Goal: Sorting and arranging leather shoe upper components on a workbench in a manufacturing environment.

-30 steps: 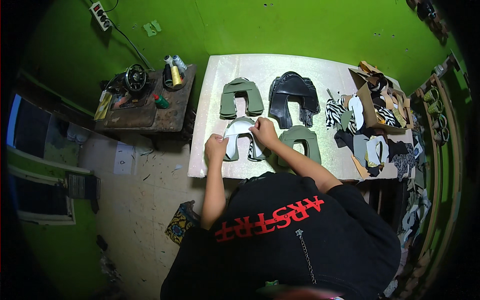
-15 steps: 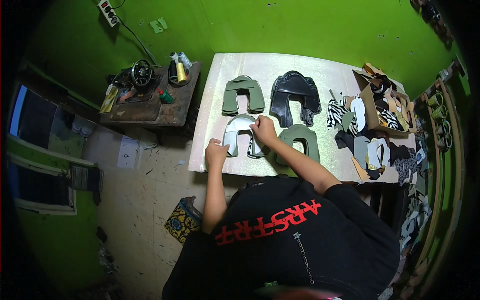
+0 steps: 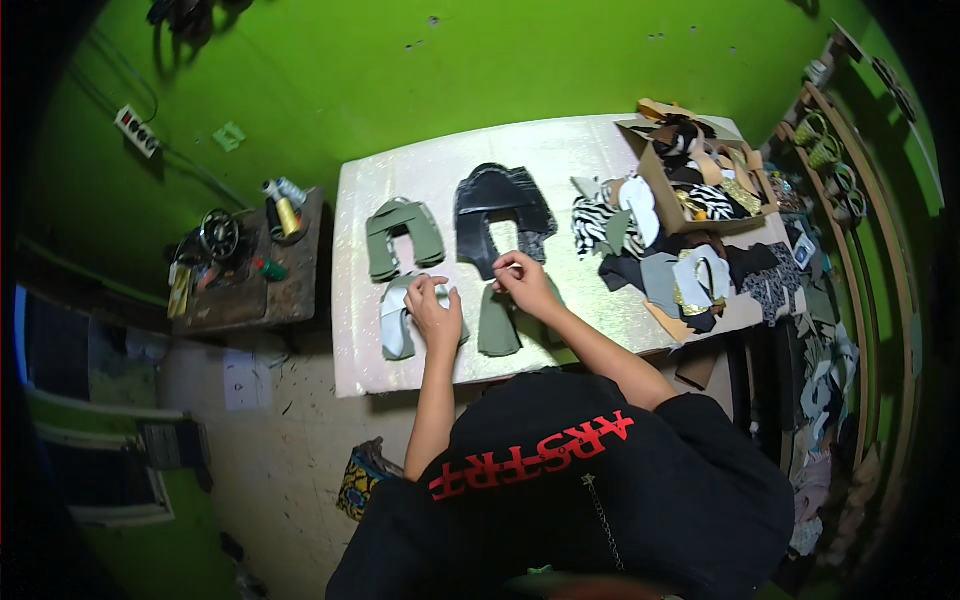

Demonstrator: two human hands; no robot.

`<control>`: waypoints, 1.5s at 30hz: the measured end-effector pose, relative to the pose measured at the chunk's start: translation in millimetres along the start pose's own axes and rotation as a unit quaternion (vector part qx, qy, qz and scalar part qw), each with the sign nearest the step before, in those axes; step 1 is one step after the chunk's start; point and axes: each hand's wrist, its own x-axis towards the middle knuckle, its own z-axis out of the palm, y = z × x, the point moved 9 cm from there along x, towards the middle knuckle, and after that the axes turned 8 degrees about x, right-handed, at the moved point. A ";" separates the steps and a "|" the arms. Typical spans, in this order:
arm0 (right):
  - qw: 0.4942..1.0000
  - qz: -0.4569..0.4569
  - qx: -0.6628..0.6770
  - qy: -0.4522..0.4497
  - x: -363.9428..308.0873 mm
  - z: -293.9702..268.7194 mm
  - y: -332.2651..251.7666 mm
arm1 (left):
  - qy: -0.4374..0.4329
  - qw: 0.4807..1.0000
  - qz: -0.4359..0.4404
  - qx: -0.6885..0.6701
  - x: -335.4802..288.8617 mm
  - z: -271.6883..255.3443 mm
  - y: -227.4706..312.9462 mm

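My left hand [image 3: 436, 315] rests over an arch-shaped piece with a white face and green edge [image 3: 397, 330], fingers apart and slightly bent. My right hand [image 3: 528, 287] is held in a pinch above the upper part of a green arch-shaped stack [image 3: 498, 326], which it partly covers. Whatever sits between its fingertips is too small to make out. Just beyond the right hand lies a stack of shiny black arch-shaped pieces [image 3: 490, 193]. Another green arch-shaped stack [image 3: 407, 218] lies beyond the left hand.
On the right of the pale table [image 3: 352, 300], a cardboard box [image 3: 690, 212] overflows with scraps, and loose scraps [image 3: 610, 235] lie beside it. A sewing machine [image 3: 222, 235] and thread cones [image 3: 287, 218] stand on a wooden table at left. Sandals [image 3: 825, 155] hang on a rack at right.
The view has shifted. My left hand has moved from the white-faced piece's left side onto its right. My right hand has left that piece and now pinches above the green stack to its right.
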 end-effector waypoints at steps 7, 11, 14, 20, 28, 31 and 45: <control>0.969 -0.086 -0.049 0.227 -18.1 -167.8 -52.3 | -0.099 0.983 0.121 -0.093 -4.5 76.5 105.8; 0.933 -0.109 -0.118 0.321 -47.6 -243.1 -78.0 | -0.175 0.963 0.145 -0.144 -15.2 121.6 151.9; 0.888 -0.151 -0.201 0.385 -78.8 -278.5 -107.2 | -0.236 0.937 0.183 -0.184 -25.4 154.6 178.9; 0.769 -0.072 -0.484 0.411 -119.9 -304.0 -144.8 | -0.391 0.872 0.183 -0.229 -59.8 217.1 217.0; 0.747 0.023 -0.557 0.362 -131.7 -321.1 -123.8 | -0.489 0.814 0.151 -0.274 -96.2 257.1 252.6; 0.803 -0.027 -0.462 0.375 -134.2 -337.1 -120.1 | -0.530 0.790 0.150 -0.271 -107.7 274.3 255.9; 0.918 -0.051 -0.145 0.365 -138.2 -358.2 -82.3 | -0.447 0.844 0.034 -0.295 -110.2 300.5 272.7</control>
